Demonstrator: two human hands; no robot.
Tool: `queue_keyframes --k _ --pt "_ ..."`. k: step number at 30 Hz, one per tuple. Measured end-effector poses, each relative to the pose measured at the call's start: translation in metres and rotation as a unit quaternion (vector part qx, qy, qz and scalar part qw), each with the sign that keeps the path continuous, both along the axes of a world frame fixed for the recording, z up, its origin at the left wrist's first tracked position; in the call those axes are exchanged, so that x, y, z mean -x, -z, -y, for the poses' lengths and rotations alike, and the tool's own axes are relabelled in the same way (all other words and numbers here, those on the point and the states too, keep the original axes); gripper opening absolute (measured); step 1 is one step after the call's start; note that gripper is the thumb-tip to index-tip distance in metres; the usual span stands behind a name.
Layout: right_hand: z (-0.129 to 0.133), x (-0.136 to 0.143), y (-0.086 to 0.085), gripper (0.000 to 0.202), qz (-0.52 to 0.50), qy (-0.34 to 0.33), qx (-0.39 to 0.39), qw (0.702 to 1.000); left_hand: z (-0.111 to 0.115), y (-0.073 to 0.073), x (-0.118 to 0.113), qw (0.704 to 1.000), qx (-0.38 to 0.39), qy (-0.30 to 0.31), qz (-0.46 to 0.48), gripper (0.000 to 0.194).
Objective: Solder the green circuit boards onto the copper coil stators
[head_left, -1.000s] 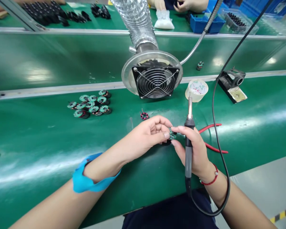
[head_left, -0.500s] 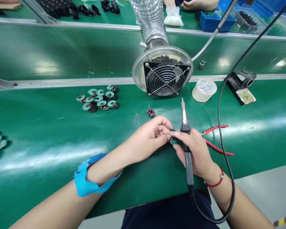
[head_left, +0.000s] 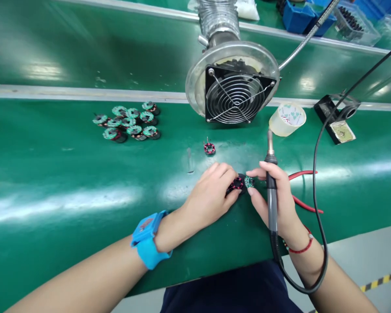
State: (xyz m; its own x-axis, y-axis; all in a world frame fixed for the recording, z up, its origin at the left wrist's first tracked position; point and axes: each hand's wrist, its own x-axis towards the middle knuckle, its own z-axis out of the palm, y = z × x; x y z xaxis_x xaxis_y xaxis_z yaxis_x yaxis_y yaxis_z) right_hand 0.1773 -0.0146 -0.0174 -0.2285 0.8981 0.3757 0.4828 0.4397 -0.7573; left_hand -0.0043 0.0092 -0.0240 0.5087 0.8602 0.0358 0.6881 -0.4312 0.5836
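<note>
My left hand [head_left: 215, 187] is closed around a small motor stator [head_left: 237, 183], a black ring with red windings, just above the green bench. Thumb and fingertips of my right hand [head_left: 278, 200] pinch a small round green circuit board [head_left: 249, 181], its face showing, close beside the stator. That same hand also holds a soldering iron [head_left: 271, 195], its tip pointing away from me toward a roll of tape. Whether the board touches the stator I cannot tell. Another red-wound stator [head_left: 210, 149] lies loose on the bench beyond my left hand.
Several stators with green boards [head_left: 128, 121] stand grouped at the left. A fan hood [head_left: 236, 98] hangs ahead. To the right are the tape roll [head_left: 288, 119], the iron stand [head_left: 335, 117] and red-handled pliers [head_left: 308, 205], partly behind my hand. The iron's black cord [head_left: 315, 174] loops across.
My hands have drawn slightly apart; the stator now shows in the left and the green board in the right. The soldering iron has shifted right. The head view has also moved.
</note>
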Motion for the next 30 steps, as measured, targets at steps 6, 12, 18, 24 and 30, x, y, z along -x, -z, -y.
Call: queue_keyframes --k 6,12,18,24,30 --pt "-0.001 0.008 0.004 0.056 0.010 -0.067 0.039 0.997 0.000 -0.002 0.006 0.999 0.044 0.004 0.031 0.023" --pt "-0.005 0.009 0.006 0.053 0.094 -0.031 -0.039 0.994 -0.011 -0.006 0.020 0.994 0.077 0.020 0.070 0.019" --pt "-0.006 0.010 0.009 0.053 0.101 -0.039 -0.008 0.994 -0.019 -0.009 0.023 0.987 0.111 0.027 0.116 0.014" --pt "-0.005 0.009 0.010 0.055 0.097 -0.041 0.005 0.994 -0.021 -0.010 0.019 0.965 0.159 0.009 0.208 0.013" --pt "-0.005 0.014 0.007 0.055 0.076 0.004 -0.071 0.995 -0.021 -0.011 0.015 0.959 0.179 -0.005 0.218 0.011"
